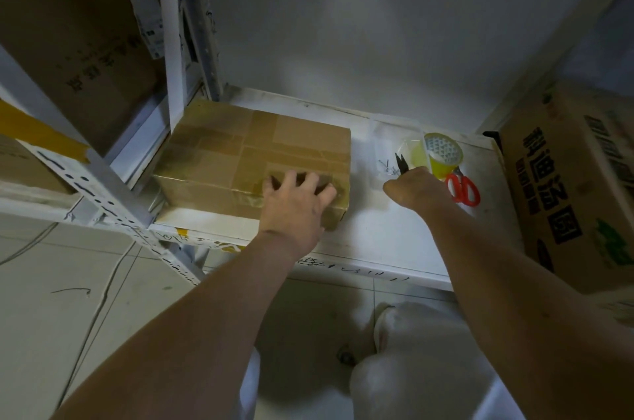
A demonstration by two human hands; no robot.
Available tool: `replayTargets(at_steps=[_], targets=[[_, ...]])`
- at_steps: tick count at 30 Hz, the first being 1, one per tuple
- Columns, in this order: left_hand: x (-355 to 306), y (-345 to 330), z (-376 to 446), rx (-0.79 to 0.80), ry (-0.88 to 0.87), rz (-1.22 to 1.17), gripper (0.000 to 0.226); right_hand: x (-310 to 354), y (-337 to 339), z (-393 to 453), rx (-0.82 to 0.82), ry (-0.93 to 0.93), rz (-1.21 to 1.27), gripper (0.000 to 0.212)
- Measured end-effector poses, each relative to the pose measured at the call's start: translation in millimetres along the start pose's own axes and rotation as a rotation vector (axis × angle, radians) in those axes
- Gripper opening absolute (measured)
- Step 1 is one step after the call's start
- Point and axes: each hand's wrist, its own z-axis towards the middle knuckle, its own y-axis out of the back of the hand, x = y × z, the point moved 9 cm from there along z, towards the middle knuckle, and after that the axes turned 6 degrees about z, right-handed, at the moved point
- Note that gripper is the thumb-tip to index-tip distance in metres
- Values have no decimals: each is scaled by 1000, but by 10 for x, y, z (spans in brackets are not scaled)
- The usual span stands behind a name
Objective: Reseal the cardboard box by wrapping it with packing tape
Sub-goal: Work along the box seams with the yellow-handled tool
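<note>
**Steadying a much-taped box before the next wrap**

Pressing spread fingers on the near right corner of the cardboard box point(260, 158), the left hand point(295, 200) pins it to the white shelf point(370, 234), apparently to stop it sliding. Right of the box, the right hand point(411, 189) curls around a black-tipped tool point(399, 162), just before the yellow tape roll point(442, 153) and red-handled scissors point(463, 189), all kept within reach.
</note>
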Motion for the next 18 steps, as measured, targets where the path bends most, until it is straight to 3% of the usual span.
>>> replayTargets(at_steps=[5, 9, 18], targets=[[6, -4, 2, 16, 3, -3, 59, -43, 92, 8, -99, 45, 76, 46], [2, -9, -8, 11, 4, -10, 54, -51, 263, -60, -193, 196, 6, 51], [-8, -42, -1, 48, 26, -6, 54, -312, 150, -256, -141, 356, -32, 49]])
